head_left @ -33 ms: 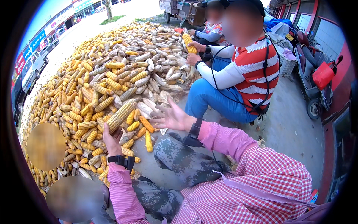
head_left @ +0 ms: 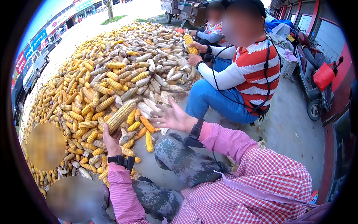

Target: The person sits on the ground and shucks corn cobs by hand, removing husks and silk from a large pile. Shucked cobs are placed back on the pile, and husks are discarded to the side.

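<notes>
My left hand [head_left: 112, 142] grips the lower end of a husked corn cob [head_left: 122, 114], pale yellow and larger than the cobs around it. The cob tilts up and to the right, over the edge of the heap. To its right, my right hand [head_left: 174, 117] is held out with the fingers spread and nothing in it. Below that palm lie loose orange and yellow cobs [head_left: 149, 141] on the ground. Behind the fingers are pale dry husks [head_left: 151, 106].
A large heap of corn [head_left: 85, 78], part bare and part in husk, fills the left and far side. At right a person in a red-and-white striped top [head_left: 253, 71] holds a yellow cob [head_left: 190, 43]; another sits behind. A scooter [head_left: 313, 74] stands by the wall.
</notes>
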The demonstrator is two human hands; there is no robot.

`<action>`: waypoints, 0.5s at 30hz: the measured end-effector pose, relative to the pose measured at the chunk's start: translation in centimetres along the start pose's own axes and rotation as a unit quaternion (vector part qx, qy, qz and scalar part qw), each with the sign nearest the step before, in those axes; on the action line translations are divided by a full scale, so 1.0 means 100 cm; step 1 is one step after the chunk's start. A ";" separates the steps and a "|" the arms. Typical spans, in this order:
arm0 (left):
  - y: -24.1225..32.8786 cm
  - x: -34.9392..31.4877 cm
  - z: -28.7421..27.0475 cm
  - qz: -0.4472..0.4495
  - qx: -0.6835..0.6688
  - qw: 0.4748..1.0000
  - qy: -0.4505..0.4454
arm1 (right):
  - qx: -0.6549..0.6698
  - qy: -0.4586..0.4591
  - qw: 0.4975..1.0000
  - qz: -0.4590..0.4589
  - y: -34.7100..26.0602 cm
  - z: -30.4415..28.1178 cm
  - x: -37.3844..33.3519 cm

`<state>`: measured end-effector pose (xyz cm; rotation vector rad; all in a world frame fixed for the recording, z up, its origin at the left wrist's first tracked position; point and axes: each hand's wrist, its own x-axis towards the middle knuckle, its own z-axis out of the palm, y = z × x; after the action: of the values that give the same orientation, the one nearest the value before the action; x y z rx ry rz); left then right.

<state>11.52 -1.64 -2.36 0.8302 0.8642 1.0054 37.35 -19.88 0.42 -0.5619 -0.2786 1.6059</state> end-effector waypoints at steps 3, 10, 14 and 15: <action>0.004 0.002 -0.008 0.046 0.041 0.998 0.024 | -0.041 -0.045 0.997 -0.041 -0.001 0.011 0.001; -0.005 0.013 -0.017 0.189 0.111 0.974 0.047 | 0.025 -0.115 0.991 -0.059 -0.019 0.073 -0.021; 0.011 0.011 -0.015 0.217 0.155 0.960 0.088 | 0.071 -0.175 0.981 -0.034 -0.037 0.132 -0.032; 0.025 0.000 -0.009 0.220 0.168 0.955 0.109 | 0.072 -0.196 0.978 -0.024 -0.037 0.143 -0.032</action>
<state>9.84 -0.69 -0.52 1.2540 1.0845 1.3803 33.30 -20.41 14.97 -0.1217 -0.4617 1.6672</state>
